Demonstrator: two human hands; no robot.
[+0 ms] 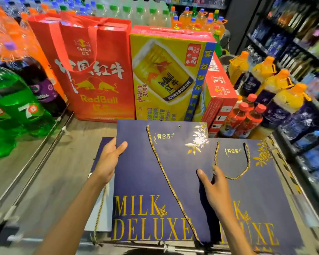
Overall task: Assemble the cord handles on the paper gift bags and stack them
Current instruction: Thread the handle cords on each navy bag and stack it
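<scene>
Left hand and right hand each pinch a side edge of the navy bag over a finished bag — its gold cord, one end loose, could snag and pull out.

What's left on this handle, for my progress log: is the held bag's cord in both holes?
Half done: the cord enters the left hole only, the rest trailing; the right hole is empty.
</scene>
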